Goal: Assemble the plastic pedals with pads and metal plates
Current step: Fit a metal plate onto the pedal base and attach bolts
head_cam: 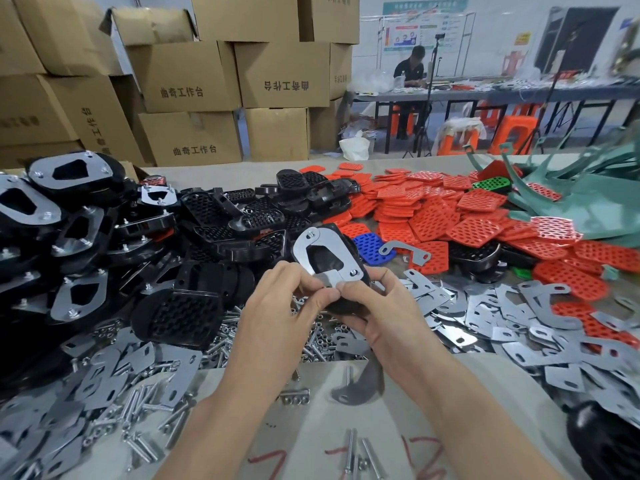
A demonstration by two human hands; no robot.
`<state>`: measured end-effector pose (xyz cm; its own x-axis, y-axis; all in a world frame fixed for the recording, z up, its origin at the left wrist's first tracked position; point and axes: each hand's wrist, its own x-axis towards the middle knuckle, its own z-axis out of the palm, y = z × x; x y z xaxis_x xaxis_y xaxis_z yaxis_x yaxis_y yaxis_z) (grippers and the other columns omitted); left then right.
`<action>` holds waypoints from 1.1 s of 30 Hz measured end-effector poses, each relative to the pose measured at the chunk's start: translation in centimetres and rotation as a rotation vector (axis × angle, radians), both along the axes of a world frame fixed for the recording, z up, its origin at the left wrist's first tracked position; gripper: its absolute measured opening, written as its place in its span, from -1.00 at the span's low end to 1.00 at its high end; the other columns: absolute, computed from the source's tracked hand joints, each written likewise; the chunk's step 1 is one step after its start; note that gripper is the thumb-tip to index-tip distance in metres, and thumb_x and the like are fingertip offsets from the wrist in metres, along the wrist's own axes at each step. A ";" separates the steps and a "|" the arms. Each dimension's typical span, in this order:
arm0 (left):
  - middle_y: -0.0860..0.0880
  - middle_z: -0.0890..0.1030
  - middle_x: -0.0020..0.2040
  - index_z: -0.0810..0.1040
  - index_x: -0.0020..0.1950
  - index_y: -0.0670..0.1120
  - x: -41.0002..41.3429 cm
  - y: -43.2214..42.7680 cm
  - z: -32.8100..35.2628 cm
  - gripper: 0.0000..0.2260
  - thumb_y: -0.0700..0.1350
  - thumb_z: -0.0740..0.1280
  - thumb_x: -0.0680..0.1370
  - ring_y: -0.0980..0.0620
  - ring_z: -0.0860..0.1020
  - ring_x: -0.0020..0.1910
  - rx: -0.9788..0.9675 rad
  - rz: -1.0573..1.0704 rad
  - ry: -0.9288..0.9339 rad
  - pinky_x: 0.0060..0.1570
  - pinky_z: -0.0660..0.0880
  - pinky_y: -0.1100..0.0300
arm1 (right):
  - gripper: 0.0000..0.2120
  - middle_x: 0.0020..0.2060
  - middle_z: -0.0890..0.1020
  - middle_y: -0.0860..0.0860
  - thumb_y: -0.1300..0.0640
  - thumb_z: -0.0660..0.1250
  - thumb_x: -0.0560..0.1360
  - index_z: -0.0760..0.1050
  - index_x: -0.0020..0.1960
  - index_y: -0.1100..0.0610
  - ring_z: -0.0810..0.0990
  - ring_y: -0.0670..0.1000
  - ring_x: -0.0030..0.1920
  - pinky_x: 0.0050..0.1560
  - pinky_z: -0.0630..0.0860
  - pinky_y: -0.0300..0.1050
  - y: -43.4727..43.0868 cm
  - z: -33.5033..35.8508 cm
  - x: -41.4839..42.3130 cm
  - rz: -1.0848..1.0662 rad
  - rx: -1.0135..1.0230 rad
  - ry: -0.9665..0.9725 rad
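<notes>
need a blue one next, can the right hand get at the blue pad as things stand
Likely yes once freed: the blue pad lies uncovered just beyond the right hand, only a loose plate at its edge. For now that hand pinches the pedal.

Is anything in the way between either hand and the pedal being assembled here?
Nothing visible does. The left hand and right hand both already grip the black pedal. Their fingertips pinch at the lower end of the metal plate seated on it.
</notes>
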<state>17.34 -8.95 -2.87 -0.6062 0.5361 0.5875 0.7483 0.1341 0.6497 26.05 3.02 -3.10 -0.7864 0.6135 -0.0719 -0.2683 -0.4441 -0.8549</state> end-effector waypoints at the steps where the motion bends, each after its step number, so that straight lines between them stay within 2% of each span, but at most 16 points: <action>1: 0.17 0.55 -0.11 0.58 -0.13 -0.02 0.0 0.0 0.0 -0.89 -0.01 0.44 0.51 0.12 0.54 -0.04 0.007 -0.007 0.023 -0.08 0.46 0.25 | -0.74 -0.03 0.72 0.22 0.40 0.43 0.48 0.47 0.05 0.15 0.75 0.10 -0.11 0.01 0.70 0.00 0.0 0.0 0.0 0.000 0.003 -0.002; 3: 0.17 0.55 -0.08 0.64 -0.07 -0.03 0.0 0.0 0.0 -0.99 -0.12 0.44 0.53 0.10 0.55 -0.01 0.008 -0.035 0.062 -0.05 0.47 0.23 | -0.73 0.01 0.72 0.25 0.38 0.44 0.48 0.47 0.08 0.16 0.75 0.12 -0.07 0.08 0.69 0.07 0.1 -0.1 0.0 -0.007 0.010 -0.011; 6: 0.19 0.55 -0.04 0.67 0.00 0.03 -0.1 0.0 0.0 -0.87 -0.21 0.42 0.56 0.09 0.54 0.03 -0.019 -0.080 0.049 0.00 0.43 0.34 | -0.73 0.04 0.71 0.27 0.37 0.45 0.49 0.48 0.11 0.17 0.74 0.13 -0.03 0.04 0.69 0.02 0.1 -0.2 0.0 -0.018 0.016 -0.027; 9: 0.22 0.57 -0.01 0.67 -0.01 0.09 -0.2 0.0 0.1 -0.83 -0.20 0.42 0.56 0.12 0.54 0.07 -0.025 -0.105 -0.032 0.03 0.39 0.40 | -0.74 -0.01 0.72 0.23 0.37 0.46 0.48 0.48 0.06 0.15 0.75 0.10 -0.07 -0.08 0.67 -0.11 0.1 -0.1 -0.1 -0.020 -0.007 -0.015; 15: 0.16 0.61 -0.07 0.65 -0.09 0.08 0.2 0.4 0.1 -0.88 -0.15 0.46 0.53 0.13 0.60 -0.03 0.065 -0.076 -0.202 -0.02 0.50 0.30 | -0.75 0.03 0.73 0.24 0.37 0.46 0.48 0.49 0.06 0.15 0.76 0.11 -0.07 -0.10 0.68 -0.12 -0.1 0.0 0.0 -0.032 -0.019 -0.022; 22: 0.12 0.61 -0.12 0.61 -0.09 0.03 0.4 0.4 0.5 -0.89 -0.15 0.49 0.51 0.09 0.61 -0.10 0.076 -0.121 -0.432 -0.10 0.46 0.27 | -0.77 -0.10 0.74 0.17 0.40 0.44 0.48 0.47 0.03 0.18 0.75 0.10 -0.12 -0.11 0.69 -0.12 -0.1 0.1 0.0 -0.026 -0.039 0.003; 28: 0.11 0.60 -0.10 0.61 -0.10 0.08 0.4 0.4 0.4 -0.87 -0.13 0.49 0.51 0.11 0.60 -0.11 0.073 -0.105 -0.410 -0.12 0.45 0.33 | -0.77 -0.07 0.74 0.18 0.38 0.44 0.48 0.48 0.06 0.18 0.75 0.10 -0.08 0.02 0.70 -0.03 0.0 -0.1 0.0 -0.021 -0.011 0.002; 33: 0.16 0.57 -0.06 0.66 -0.07 0.11 0.1 0.3 0.2 -0.84 -0.18 0.45 0.54 0.18 0.59 -0.05 0.069 -0.135 -0.320 -0.05 0.50 0.31 | -0.76 -0.02 0.74 0.20 0.37 0.45 0.48 0.48 0.05 0.16 0.75 0.10 -0.06 -0.01 0.69 -0.07 0.0 -0.2 0.1 -0.025 0.009 0.005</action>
<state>17.46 -8.64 -2.65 -0.6918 0.5894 0.4171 0.5133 -0.0049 0.8582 26.12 3.04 -3.31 -0.7715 0.6332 -0.0623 -0.2833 -0.4296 -0.8575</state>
